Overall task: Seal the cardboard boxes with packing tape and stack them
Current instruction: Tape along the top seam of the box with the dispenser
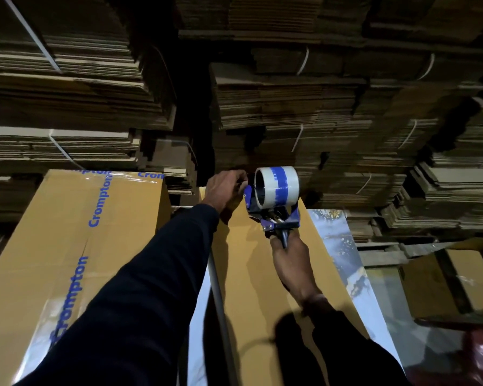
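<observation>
The near end of the long cardboard box (251, 274) is cut off by the bottom edge, and both dark sleeves cover much of its top, so any seam there cannot be made out. The right hand (290, 263) grips the handle of the blue tape dispenser (273, 201), whose roll stands at the box's far end. The left hand (225, 189), fingers curled, rests at that far edge just beside the roll; what it pinches is hidden. To the left lies a taped box (67, 240) printed "Crompton". Behind rise dim stacks of bundled flat cardboard (318, 101); the lower right corner is blurred.
</observation>
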{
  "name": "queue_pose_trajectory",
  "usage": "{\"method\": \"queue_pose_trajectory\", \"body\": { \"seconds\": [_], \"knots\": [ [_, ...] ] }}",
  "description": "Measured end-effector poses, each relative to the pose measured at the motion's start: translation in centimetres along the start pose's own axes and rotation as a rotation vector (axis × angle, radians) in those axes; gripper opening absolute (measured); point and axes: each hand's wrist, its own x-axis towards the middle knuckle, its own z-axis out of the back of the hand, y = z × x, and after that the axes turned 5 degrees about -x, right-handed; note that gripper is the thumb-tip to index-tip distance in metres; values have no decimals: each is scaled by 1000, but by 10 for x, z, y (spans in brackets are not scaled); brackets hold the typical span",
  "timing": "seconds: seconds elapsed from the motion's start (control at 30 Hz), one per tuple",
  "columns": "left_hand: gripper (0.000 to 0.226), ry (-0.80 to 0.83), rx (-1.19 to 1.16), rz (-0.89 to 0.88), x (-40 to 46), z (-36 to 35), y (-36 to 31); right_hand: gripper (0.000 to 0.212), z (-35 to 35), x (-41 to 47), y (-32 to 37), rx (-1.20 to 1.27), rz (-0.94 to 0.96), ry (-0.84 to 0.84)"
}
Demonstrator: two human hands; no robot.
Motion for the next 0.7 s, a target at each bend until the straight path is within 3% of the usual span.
{"method": "queue_pose_trajectory", "body": {
  "seconds": [0.07, 0.2, 0.3, 0.47, 0.7],
  "knots": [
    [6, -9, -6, -1, 1, -1, 3, 11, 1, -9, -6, -30, 23, -4],
    [28, 0, -31, -23, 6, -5, 6, 17, 8, -32, -31, -78, 34, -26],
    [31, 15, -25, -27, 7, -7, 7, 10, 18, -57, -49, -51, 85, -26],
    [32, 6, 11, -28, 6, -9, 6, 31, 24, -82, -64, -22, 67, -17],
    [48, 21, 74, 17, -2, -11, -1, 5, 19, -88, -63, 8, 108, -83]
  ]
}}
